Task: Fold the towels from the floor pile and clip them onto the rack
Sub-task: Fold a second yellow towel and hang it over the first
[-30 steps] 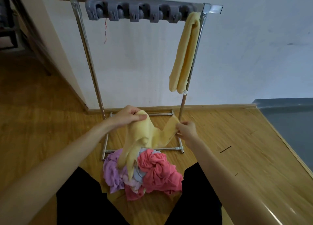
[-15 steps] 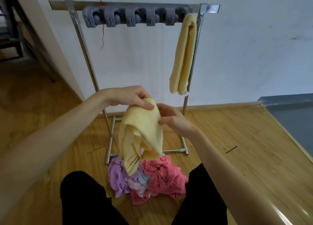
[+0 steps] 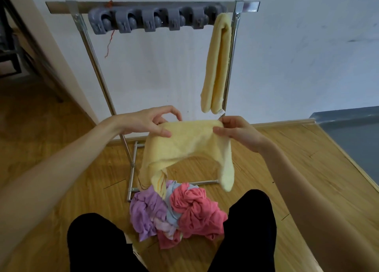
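At the centre of the frame a soft pale-yellow terry towel (image 3: 187, 146) hangs spread between both hands, its top edge level and its two lower ends drooping toward the floor. The left hand (image 3: 150, 121) pinches the towel's upper left corner between thumb and fingers, and the right hand (image 3: 233, 131) grasps the upper right corner the same way. Below, at lower centre, the crumpled floor pile of pink, lilac and light-blue towels (image 3: 176, 209) waits between the person's dark-clad knees. Along the top of the frame the steel rack with its row of grey plastic clips (image 3: 143, 21) stands against the white wall, and a folded yellow towel (image 3: 216, 64) already hangs at its right end. The likely trouble is an uneven fold: the left end trails lower and nearly touches the pile, so it could snag or drag another towel up, and a light pinch on thick terry may slip.
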`<state>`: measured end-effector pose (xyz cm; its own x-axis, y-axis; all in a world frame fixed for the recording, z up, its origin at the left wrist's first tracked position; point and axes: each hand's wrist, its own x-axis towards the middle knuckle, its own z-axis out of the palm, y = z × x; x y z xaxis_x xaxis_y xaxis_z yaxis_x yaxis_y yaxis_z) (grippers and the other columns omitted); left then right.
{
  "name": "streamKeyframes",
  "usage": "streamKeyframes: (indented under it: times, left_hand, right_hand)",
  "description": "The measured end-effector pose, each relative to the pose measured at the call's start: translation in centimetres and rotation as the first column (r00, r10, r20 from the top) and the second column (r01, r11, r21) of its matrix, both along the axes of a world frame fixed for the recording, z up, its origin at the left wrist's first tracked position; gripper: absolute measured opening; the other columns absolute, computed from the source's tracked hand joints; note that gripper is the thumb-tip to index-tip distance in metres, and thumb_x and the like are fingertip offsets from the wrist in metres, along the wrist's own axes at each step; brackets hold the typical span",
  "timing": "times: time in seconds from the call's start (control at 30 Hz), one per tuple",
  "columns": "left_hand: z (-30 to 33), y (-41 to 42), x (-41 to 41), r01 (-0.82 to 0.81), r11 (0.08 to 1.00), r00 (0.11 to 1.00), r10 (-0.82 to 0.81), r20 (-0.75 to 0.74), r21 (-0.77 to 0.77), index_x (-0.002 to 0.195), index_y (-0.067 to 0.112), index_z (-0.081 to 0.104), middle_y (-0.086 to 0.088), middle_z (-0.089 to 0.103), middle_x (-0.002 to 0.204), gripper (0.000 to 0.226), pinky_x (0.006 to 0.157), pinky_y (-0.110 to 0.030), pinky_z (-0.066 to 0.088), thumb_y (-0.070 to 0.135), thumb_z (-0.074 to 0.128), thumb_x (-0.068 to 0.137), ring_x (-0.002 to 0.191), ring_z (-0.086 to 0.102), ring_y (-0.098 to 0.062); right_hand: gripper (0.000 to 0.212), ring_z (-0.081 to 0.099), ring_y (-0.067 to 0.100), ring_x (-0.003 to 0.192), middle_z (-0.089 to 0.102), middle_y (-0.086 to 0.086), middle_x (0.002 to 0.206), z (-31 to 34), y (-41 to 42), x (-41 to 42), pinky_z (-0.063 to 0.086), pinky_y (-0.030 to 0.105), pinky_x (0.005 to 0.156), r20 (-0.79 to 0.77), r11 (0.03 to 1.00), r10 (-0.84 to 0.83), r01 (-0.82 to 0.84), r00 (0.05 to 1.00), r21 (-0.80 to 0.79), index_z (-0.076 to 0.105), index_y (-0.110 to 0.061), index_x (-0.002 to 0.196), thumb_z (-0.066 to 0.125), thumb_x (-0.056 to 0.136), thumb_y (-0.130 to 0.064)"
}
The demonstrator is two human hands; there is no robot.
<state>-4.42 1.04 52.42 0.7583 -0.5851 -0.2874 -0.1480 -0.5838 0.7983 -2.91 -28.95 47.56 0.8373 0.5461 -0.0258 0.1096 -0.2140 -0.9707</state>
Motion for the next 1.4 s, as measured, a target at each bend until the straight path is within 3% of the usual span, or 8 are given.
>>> streamKeyframes:
  times: [0.13, 0.3, 0.47, 0.73, 0.87, 1.0, 1.27, 1.4]
  left_hand:
    - [1.4, -1.8, 1.8, 0.048, 0.997, 0.984, -0.056, 0.168, 0.053, 0.098, 0.018, 0.062, 0.005, 0.063, 0.096, 0.012, 0.079, -0.027, 0.045, 0.01, 0.064, 0.089, 0.089, 0.057, -0.011]
    - [3.2, -4.0, 5.2, 0.06, 0.975, 0.959, -0.116, 0.257, 0.215, 0.1, 0.024, 0.075, 0.016, 0.071, 0.103, 0.027, 0.096, -0.019, 0.046, 0.003, 0.062, 0.089, 0.104, 0.062, 0.002]
    - [5.2, -6.5, 7.9, 0.017, 0.914, 0.929, -0.165, 0.332, 0.405, 0.111, 0.029, 0.069, 0.018, 0.06, 0.11, 0.03, 0.081, -0.014, 0.047, 0.017, 0.069, 0.084, 0.097, 0.055, 0.0]
    - [9.8, -8.9, 12.3, -0.261, 0.949, 0.584, 0.012, 0.812, 0.174, 0.108, 0.027, 0.068, 0.007, 0.056, 0.099, 0.036, 0.082, -0.026, 0.039, 0.008, 0.067, 0.078, 0.096, 0.053, -0.014]
    - [13.5, -10.3, 14.9, -0.357, 0.927, 0.328, 0.011, 0.945, 0.114, 0.112, 0.018, 0.067, -0.009, 0.06, 0.106, 0.035, 0.087, -0.036, 0.043, 0.004, 0.06, 0.081, 0.102, 0.057, -0.026]
    - [15.8, -11.9, 17.0, -0.498, 0.863, 0.148, -0.009, 0.989, 0.082, 0.12, 0.013, 0.062, -0.016, 0.059, 0.11, 0.042, 0.087, -0.041, 0.042, -0.004, 0.052, 0.082, 0.105, 0.054, -0.036]
    - [16.2, -14.2, 19.2, -0.671, 0.709, 0.058, -0.239, 0.969, 0.215, 0.097, 0.0, 0.059, -0.017, 0.052, 0.099, 0.029, 0.063, -0.035, 0.032, -0.018, 0.046, 0.079, 0.097, 0.047, -0.033]
    - [15.5, -15.1, 20.0, -0.711, 0.673, 0.033, -0.255, 0.966, 0.202, 0.093, 0.001, 0.054, -0.018, 0.051, 0.104, 0.027, 0.065, -0.032, 0.034, -0.019, 0.048, 0.078, 0.1, 0.046, -0.033]
  right_hand:
    - [0.02, 0.057, 0.018, 0.08, 0.06, 0.007, 0.09, 1.6, -1.8, 2.2, 0.047, 0.035, 0.074, 0.133, 0.994, -0.024, 0.038, 0.991, -0.099, 0.053, -0.01, 0.098, 0.066, 0.085, -0.018]
    - [0.03, 0.055, 0.005, 0.091, 0.059, -0.007, 0.102, 5.0, -2.4, 4.2, 0.042, 0.013, 0.078, 0.374, 0.906, 0.253, -0.083, 0.892, -0.416, 0.06, -0.017, 0.103, 0.05, 0.087, 0.006]
    - [0.043, 0.052, 0.002, 0.084, 0.059, -0.015, 0.094, 8.0, -2.8, 7.6, 0.034, 0.008, 0.074, 0.383, 0.744, 0.342, 0.001, 0.858, -0.668, 0.073, -0.024, 0.097, 0.046, 0.085, 0.008]
    - [0.045, 0.055, 0.026, 0.102, 0.062, 0.009, 0.11, 14.9, -4.1, 12.6, 0.033, 0.019, 0.082, 0.764, 0.711, 0.09, 0.495, 0.639, -0.498, 0.071, -0.016, 0.108, 0.041, 0.083, 0.006]
    - [0.044, 0.056, 0.027, 0.107, 0.065, 0.01, 0.115, 18.7, -4.4, 14.6, 0.028, 0.011, 0.075, 0.867, 0.712, -0.032, 0.621, 0.496, -0.329, 0.07, -0.011, 0.11, 0.04, 0.083, 0.007]
    - [0.039, 0.055, 0.029, 0.11, 0.062, 0.014, 0.117, 21.3, -4.6, 17.2, 0.038, 0.023, 0.084, 0.919, 0.67, -0.034, 0.691, 0.393, -0.271, 0.068, -0.006, 0.112, 0.043, 0.084, 0.004]
    - [0.028, 0.052, 0.033, 0.091, 0.051, 0.017, 0.104, 19.2, -4.8, 21.2, 0.04, 0.034, 0.071, 0.957, 0.544, 0.093, 0.791, 0.274, -0.28, 0.06, 0.004, 0.093, 0.043, 0.075, 0.017]
    - [0.03, 0.047, 0.031, 0.097, 0.047, 0.015, 0.116, 17.3, -4.3, 21.8, 0.043, 0.037, 0.082, 0.977, 0.561, 0.06, 0.802, 0.206, -0.203, 0.058, 0.001, 0.095, 0.039, 0.079, 0.017]
